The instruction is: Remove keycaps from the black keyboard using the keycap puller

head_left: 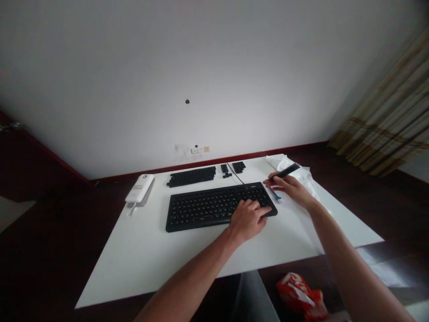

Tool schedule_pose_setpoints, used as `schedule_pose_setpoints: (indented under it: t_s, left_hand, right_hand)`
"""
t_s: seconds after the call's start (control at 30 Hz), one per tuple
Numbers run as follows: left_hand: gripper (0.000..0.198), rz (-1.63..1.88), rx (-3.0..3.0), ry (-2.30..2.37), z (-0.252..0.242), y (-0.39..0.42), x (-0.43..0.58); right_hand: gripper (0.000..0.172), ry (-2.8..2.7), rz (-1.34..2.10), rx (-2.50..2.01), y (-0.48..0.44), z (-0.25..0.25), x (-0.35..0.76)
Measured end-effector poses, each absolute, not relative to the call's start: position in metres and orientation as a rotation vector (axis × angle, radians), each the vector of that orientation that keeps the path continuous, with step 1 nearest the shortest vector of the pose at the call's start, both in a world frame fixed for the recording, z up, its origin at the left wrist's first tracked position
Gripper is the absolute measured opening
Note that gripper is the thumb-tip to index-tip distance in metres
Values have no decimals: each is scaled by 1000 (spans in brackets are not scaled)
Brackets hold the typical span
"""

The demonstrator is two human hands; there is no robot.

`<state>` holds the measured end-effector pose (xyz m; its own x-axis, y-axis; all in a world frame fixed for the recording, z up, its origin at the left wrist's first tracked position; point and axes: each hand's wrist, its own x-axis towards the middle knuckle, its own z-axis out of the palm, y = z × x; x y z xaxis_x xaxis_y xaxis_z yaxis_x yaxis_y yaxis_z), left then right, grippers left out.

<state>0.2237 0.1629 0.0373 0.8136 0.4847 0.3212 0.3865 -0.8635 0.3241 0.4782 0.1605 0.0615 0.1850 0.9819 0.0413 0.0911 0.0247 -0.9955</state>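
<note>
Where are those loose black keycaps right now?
In the head view, the loose black keycaps lie in small groups on the white table, just beyond the black keyboard, where the left hand rests.

The left forearm (191, 279) comes in from about seven o'clock and the right forearm (350, 255) from about five o'clock; both are bare, long and narrowing toward the wrists; the left hand (248, 219) and the right hand (290, 188) are bare too, with slim fingers; at six o'clock, between the arms, shows a grey trouser leg (253, 297); its fabric looks plain and dull.
</note>
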Motion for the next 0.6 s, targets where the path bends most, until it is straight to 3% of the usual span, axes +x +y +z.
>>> schedule_pose_setpoints:
  t_s: [0.4,0.6]
  left_hand:
    - [41,687,2529,828,42,166,231]
    - [22,596,2500,883,44,175,247]
  right_hand:
    - [43,-770,727,-1247,234,12,495]
    - [35,-700,734,-1203,236,3,505]
